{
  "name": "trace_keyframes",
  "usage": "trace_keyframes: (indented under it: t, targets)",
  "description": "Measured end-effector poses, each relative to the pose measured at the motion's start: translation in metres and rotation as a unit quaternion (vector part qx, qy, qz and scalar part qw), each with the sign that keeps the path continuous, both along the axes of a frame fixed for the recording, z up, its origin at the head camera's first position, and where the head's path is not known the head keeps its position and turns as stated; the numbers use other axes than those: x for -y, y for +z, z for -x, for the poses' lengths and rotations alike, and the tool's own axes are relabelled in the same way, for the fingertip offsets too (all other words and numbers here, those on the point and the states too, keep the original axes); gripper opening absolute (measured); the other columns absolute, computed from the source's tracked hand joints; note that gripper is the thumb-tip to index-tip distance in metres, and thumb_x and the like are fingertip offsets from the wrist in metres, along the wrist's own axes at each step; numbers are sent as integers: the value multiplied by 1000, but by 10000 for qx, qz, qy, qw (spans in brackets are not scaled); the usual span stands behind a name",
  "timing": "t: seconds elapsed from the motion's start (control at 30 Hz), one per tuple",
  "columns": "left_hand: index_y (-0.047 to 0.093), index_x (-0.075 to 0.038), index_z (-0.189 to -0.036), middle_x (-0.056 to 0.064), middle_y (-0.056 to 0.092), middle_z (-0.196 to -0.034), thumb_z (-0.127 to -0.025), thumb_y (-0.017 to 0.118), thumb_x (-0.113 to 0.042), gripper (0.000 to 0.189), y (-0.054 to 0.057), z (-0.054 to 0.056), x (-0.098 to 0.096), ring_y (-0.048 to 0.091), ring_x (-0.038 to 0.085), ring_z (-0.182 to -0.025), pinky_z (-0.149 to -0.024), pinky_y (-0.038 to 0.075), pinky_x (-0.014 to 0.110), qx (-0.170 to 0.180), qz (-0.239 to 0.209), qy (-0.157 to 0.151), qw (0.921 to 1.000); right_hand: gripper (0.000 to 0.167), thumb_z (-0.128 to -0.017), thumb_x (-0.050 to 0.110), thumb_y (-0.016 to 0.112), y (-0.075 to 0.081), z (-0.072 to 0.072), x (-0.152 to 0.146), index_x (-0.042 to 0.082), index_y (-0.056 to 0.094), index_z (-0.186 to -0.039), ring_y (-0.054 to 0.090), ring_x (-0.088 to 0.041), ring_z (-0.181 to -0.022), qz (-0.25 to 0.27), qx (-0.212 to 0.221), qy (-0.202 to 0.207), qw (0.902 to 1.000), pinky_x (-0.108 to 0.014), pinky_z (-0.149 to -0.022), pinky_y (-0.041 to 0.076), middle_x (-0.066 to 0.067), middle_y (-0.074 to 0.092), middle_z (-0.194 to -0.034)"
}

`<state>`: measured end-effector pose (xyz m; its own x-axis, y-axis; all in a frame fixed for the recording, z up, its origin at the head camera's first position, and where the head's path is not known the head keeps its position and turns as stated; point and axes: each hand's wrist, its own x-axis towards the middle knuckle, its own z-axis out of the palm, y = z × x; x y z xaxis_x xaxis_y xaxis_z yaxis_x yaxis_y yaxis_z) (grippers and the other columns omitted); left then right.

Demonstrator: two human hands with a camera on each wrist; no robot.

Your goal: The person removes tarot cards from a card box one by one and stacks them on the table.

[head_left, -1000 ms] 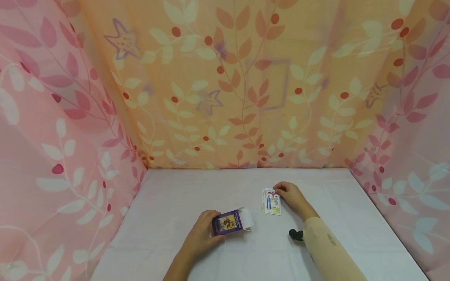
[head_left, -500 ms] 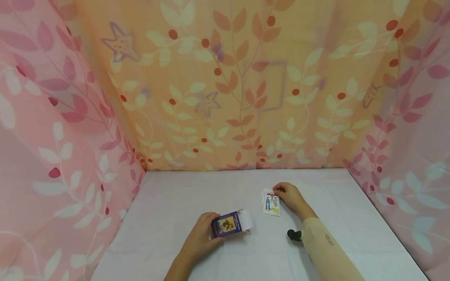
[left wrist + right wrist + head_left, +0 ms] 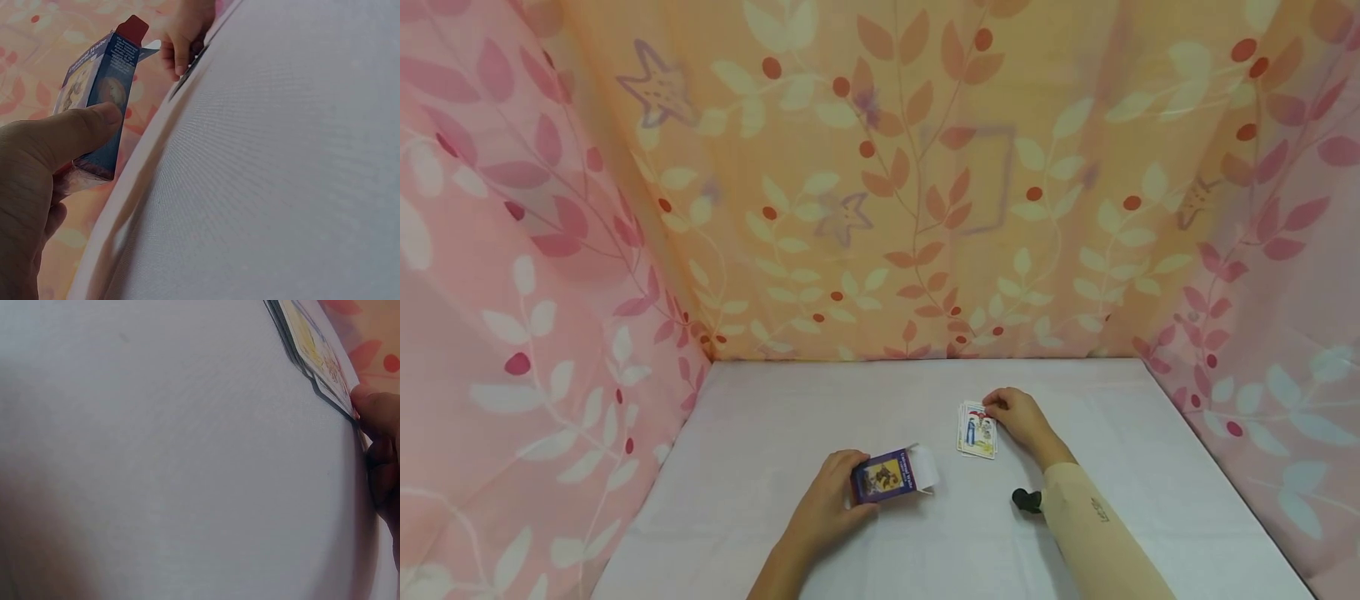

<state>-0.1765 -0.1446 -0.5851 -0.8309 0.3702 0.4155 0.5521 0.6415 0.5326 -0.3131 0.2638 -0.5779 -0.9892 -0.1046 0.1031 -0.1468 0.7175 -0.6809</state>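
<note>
In the head view my left hand (image 3: pixel 832 500) grips a purple card box (image 3: pixel 883 477) with a picture on its front. The box's end flap (image 3: pixel 924 468) hangs open toward the right. Up close in the left wrist view, the thumb lies along the side of the box (image 3: pixel 115 87). My right hand (image 3: pixel 1018 421) pinches the upper right corner of the top playing card (image 3: pixel 977 433), which bears a colourful picture. That card lies on a small stack of cards (image 3: pixel 294 347), their edges slightly uneven. The fingertips partly hide the card's corner.
A white cloth covers the table (image 3: pixel 790 417). Beside the right sleeve a small black object (image 3: pixel 1027 500) shows, partly hidden by the arm. Patterned curtains (image 3: pixel 880 208) stand along the back and both sides.
The top card has shifted slightly left and turned a little over the stack, with my right hand still at its corner. My left hand and the box look nearly unmoved.
</note>
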Motion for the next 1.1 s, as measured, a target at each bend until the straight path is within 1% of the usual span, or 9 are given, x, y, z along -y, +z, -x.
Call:
trace_keyframes:
  t: [0.07, 0.2, 0.4, 0.63, 0.83, 0.93, 1.1]
  targets:
    - [53, -22, -140, -10, 54, -140, -72, 92, -38, 80, 0, 0, 0, 50, 13, -134, -118, 43, 39, 9, 7, -5, 10000, 11, -95, 15, 72, 0, 0, 0, 11, 73, -105, 63, -27, -102, -54, -11, 3, 10000, -53, -97, 53, -8, 71, -106]
    - [53, -25, -140, -13, 53, -141, -71, 92, -39, 81, -1, 1, 1, 49, 11, -135, -119, 42, 38, 25, 9, 15, 10000, 11, -96, 17, 72, -1, 1, 0, 11, 74, -105, 63, -27, -104, 18, 56, -57, 10000, -53, -100, 52, -8, 71, -107]
    - [53, -23, -139, -12, 53, -140, -71, 92, -38, 80, -2, 0, 2, 49, 11, -135, -118, 43, 38, -8, 5, 24, 10000, 15, -97, 20, 71, -1, 1, 0, 11, 73, -108, 62, -26, -104, 167, 145, -139, 9997, -52, -98, 52, -8, 71, -110]
    - [53, -22, -141, -10, 53, -141, -71, 92, -39, 81, -2, 1, 3, 50, 13, -134, -117, 44, 39, -92, 38, -4, 10000, 16, -100, 21, 68, -4, 0, -3, 12, 72, -112, 61, -25, -104, 269, 294, -218, 9990, -48, -96, 53, -9, 69, -113]
    - [53, -23, -141, -11, 53, -141, -72, 91, -40, 81, -2, 1, 3, 49, 12, -135, -118, 42, 39, -31, 18, 7, 10000, 16, -99, 21, 68, -4, -2, -2, 12, 72, -111, 60, -25, -103, 347, 183, -204, 9990, -47, -95, 53, -8, 69, -113]
    - [53, -24, -141, -12, 53, -141, -72, 91, -41, 81, -3, 2, 3, 48, 10, -135, -119, 42, 37, -30, 2, 14, 10000, 15, -99, 22, 69, 0, -5, 0, 12, 72, -110, 59, -24, -98, 350, 18, -206, 9992, -42, -89, 53, -7, 68, -108]
    - [53, -21, -141, -11, 53, -140, -71, 91, -41, 82, -3, 2, 3, 49, 12, -134, -118, 43, 37, -169, 12, -23, 9999, 15, -98, 23, 69, 2, -14, 3, 12, 73, -107, 56, -21, -90, 351, -203, -228, 9989, -35, -81, 49, -5, 67, -102]
